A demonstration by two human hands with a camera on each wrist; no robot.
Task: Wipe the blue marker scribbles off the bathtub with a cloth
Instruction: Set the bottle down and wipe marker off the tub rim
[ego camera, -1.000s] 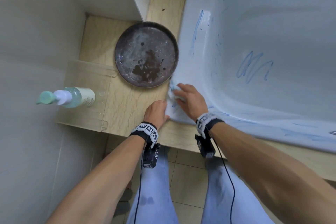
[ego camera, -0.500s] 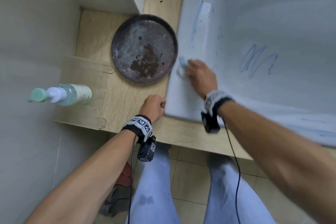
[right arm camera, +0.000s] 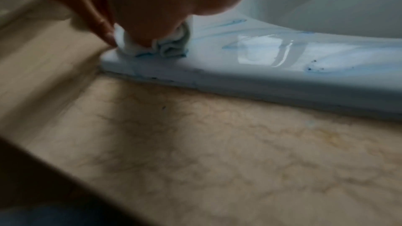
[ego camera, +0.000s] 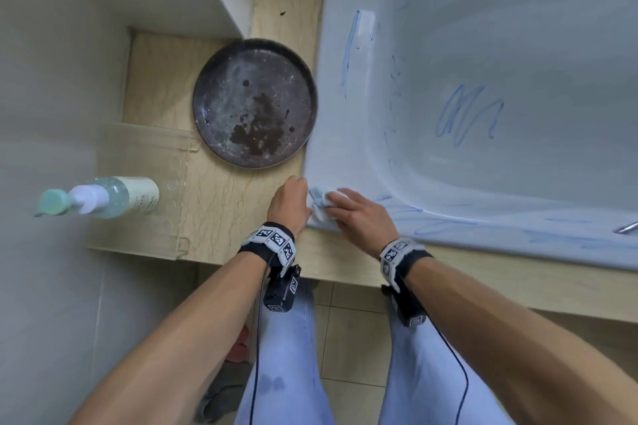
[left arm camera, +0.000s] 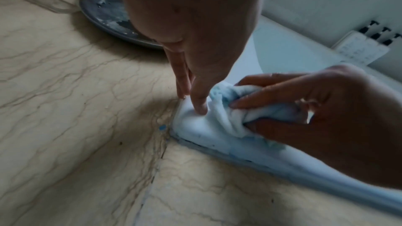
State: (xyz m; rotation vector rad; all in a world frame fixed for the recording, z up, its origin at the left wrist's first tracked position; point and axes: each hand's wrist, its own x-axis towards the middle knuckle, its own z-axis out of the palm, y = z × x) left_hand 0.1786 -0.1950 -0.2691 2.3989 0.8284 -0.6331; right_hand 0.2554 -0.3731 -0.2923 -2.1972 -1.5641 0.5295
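The white bathtub (ego camera: 331, 134) fills the right of the head view, and its near left corner (left arm camera: 195, 126) shows close in the left wrist view. Blue scribbles (ego camera: 466, 117) mark the inner wall, a blue stroke (ego camera: 350, 48) runs along the left rim, and smears (right arm camera: 234, 21) lie on the front rim. My right hand (ego camera: 359, 214) grips a bunched pale blue cloth (left arm camera: 226, 109) and presses it onto that corner. My left hand (ego camera: 288, 203) is beside it, its straight fingertips (left arm camera: 200, 106) touching the corner edge next to the cloth (right arm camera: 152, 45).
A dirty dark round plate (ego camera: 255, 103) lies on the beige stone ledge (ego camera: 221, 210) left of the tub. A pump bottle (ego camera: 100, 197) and a clear acrylic stand (ego camera: 145, 155) sit further left. A metal piece (ego camera: 626, 227) shows on the front rim at far right.
Half a second ago my right hand and the cloth were further up the left rim; they have come back down to the near corner. My left hand has stayed at the corner.
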